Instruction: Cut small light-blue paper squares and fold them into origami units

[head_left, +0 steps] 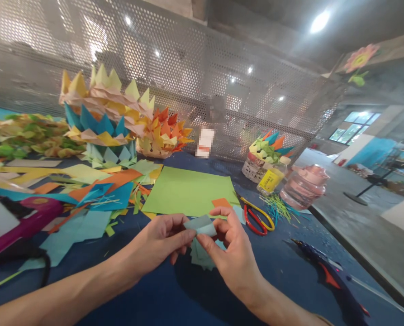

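Note:
A small light-blue piece of paper (202, 225), bent along a crease, is held up between both hands. My left hand (169, 235) pinches its left end between thumb and fingers. The right end is pinched by my right hand (227, 240), with its index finger raised above the paper. Below them on the dark blue table lie more light-blue paper pieces (202, 256), partly hidden by my hands. Just beyond is a large green sheet (191, 190) with a small orange paper piece (222, 203) on its near right corner.
Scissors (256, 219) with red and yellow handles lie right of the hands. A glue gun (330, 271) rests near the right edge, before a pink bottle (305, 185) and a yellow-labelled bottle (272, 179). Paper scraps, a magenta-and-white tool (35, 217) and folded-paper crowns (110, 131) occupy the left.

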The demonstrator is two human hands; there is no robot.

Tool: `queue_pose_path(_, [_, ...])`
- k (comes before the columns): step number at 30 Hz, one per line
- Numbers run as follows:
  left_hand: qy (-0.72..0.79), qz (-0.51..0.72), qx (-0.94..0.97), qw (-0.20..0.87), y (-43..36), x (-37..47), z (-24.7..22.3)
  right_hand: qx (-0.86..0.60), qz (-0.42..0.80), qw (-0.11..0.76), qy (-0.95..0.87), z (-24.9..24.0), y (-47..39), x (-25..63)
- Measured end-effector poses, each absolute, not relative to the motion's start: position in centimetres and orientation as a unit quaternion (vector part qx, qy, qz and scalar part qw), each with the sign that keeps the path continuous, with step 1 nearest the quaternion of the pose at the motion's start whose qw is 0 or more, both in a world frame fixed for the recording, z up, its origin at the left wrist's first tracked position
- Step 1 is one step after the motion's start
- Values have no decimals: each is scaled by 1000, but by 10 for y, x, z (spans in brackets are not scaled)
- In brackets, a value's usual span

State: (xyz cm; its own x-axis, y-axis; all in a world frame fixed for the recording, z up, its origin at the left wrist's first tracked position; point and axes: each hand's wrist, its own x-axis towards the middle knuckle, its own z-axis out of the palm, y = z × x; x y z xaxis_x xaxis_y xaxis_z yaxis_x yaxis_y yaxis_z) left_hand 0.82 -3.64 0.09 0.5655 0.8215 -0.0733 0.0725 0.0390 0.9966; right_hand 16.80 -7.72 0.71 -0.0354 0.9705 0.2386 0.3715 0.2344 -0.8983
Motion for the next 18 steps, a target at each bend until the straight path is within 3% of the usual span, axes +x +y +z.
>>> queue_pose_path(8, [374,306,681,551,-35,5,0,-517,327,437,-659,8,-78,168])
queue_pose_path(18, [346,329,583,657,-34,4,10,-514,287,414,-695,2,-80,168])
